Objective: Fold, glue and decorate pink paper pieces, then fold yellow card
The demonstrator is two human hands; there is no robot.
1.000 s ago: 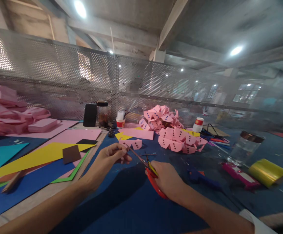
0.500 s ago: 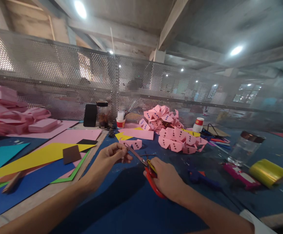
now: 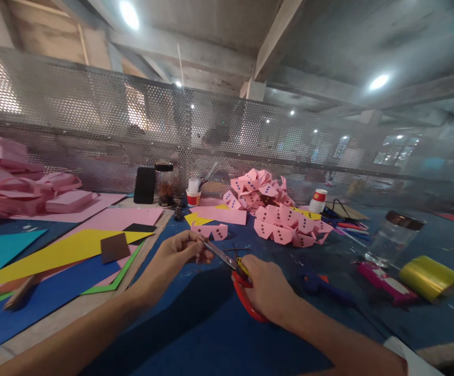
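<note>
Right hand (image 3: 268, 286) holds scissors (image 3: 222, 255); lidded jar (image 3: 165, 180) holds brown contents (image 3: 166, 197).

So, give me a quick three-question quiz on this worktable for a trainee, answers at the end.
1. Which hand holds the metal scissors with red handles?
2. True or false: the small brown paper rectangle lies partly on top of the long yellow paper sheet.
3. What stands directly beside the upright flat black slab?
A) a shiny yellow roll
B) a clear jar with a dark lid
C) a turquoise paper sheet

Key: 1. The right hand; 2. True; 3. B.
</note>
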